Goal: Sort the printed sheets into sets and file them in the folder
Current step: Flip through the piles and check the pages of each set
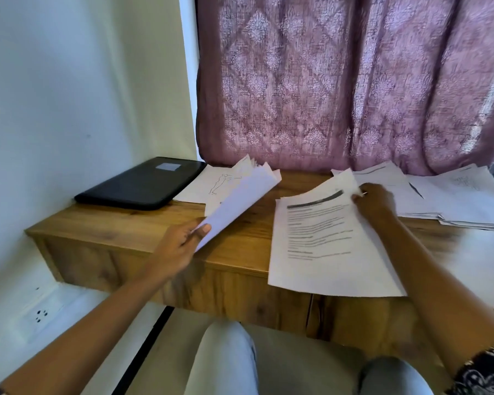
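White sheaf (240,201) held in left grip (177,246); right grip (374,203) pinches a page (325,240) by its top corner. Best to peel one only.

Wooden desk (126,223) — black folder (143,183), printed sheets (325,243) atop.

My left hand (180,246) reaches from a bare forearm over the front edge of the brown wooden desk (120,223). Its thumb lies on top and its fingers curl beneath, gripping the near corner of a fanned bundle of white paper sheets (240,192). My right hand (375,202) stretches further in, knuckles up, fingers curled, pinching the far edge of the white printed sheets (320,238).
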Available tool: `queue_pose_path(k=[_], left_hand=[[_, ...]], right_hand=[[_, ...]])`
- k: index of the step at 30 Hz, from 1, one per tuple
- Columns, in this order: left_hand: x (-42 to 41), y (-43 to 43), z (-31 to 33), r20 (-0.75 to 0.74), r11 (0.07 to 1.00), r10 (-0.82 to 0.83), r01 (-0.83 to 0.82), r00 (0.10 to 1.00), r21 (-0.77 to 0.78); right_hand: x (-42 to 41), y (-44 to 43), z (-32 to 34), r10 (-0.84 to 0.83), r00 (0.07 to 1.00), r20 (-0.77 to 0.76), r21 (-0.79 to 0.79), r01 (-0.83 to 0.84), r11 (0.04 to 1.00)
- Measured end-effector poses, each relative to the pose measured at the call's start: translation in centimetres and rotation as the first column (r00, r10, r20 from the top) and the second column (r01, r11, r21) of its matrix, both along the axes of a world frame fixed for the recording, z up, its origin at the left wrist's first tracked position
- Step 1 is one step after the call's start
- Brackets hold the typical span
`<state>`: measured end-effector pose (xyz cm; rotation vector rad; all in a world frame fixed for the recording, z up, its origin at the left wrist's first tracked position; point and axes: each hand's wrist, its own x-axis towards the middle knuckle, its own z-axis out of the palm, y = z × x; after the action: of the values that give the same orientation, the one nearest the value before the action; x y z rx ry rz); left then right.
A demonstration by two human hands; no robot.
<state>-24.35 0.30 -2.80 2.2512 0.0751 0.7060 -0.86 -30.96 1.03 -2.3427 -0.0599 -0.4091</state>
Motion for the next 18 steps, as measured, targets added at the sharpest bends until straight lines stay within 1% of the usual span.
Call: queue_pose_path(k=[3,4,6,7,8,9,10,12,13,15,16,18], left_hand=[[1.1,-1.6,-1.3,-0.056,0.976,-0.156,0.162,0.986,0.146],[1.5,-2.3,-1.8,-0.092,0.951,-0.202,0.218,0.975,0.220],[2.2,-3.3,-2.3,-0.186,0.889,-0.253,0.304,0.949,0.342],[2.4,-3.8,-2.4,-0.244,0.869,-0.259,0.336,0.935,0.365],[2.5,-4.1,-2.3,-0.309,0.864,-0.263,0.365,0.914,0.345],[2.6,-4.2,-2.2,-0.372,0.878,-0.282,0.394,0.885,0.272],[2.6,-4.0,-2.1,-0.405,0.894,-0.327,0.419,0.854,0.161],[2.7,-3.3,-1.3,-0.368,0.908,-0.401,0.417,0.839,-0.039],[3.0,-2.8,-0.8,-0.345,0.921,-0.385,0.379,0.856,-0.087],[4.1,-1.8,0.0,-0.347,0.968,-0.252,0.231,0.903,-0.102],[4.7,-1.7,0.5,-0.362,0.983,-0.179,0.153,0.915,-0.100],[6.2,-1.7,0.8,-0.415,0.995,-0.072,0.037,0.907,-0.091]], right_hand=[[-0.7,2.7,-0.9,0.133,0.984,-0.119,0.047,-0.128,0.991],[-0.8,3.4,-1.3,0.161,0.974,-0.158,0.104,-0.146,0.984],[-1.1,4.4,-1.8,0.241,0.935,-0.260,0.344,-0.144,0.928],[-1.3,4.7,-1.8,0.252,0.930,-0.269,0.428,-0.119,0.896],[-1.8,4.9,-1.7,0.254,0.928,-0.274,0.462,-0.104,0.881],[-2.1,5.0,-1.7,0.260,0.929,-0.263,0.474,-0.110,0.874],[-2.5,5.1,-1.7,0.277,0.930,-0.242,0.464,-0.140,0.875],[-3.2,5.0,-1.8,0.357,0.912,-0.202,0.398,-0.257,0.881],[-3.4,4.9,-2.0,0.404,0.894,-0.194,0.381,-0.311,0.871],[-3.7,4.8,-2.2,0.448,0.869,-0.212,0.401,-0.341,0.850],[-3.7,4.9,-2.3,0.432,0.874,-0.221,0.422,-0.314,0.851],[-3.5,4.8,-2.3,0.386,0.896,-0.220,0.453,-0.256,0.854]])
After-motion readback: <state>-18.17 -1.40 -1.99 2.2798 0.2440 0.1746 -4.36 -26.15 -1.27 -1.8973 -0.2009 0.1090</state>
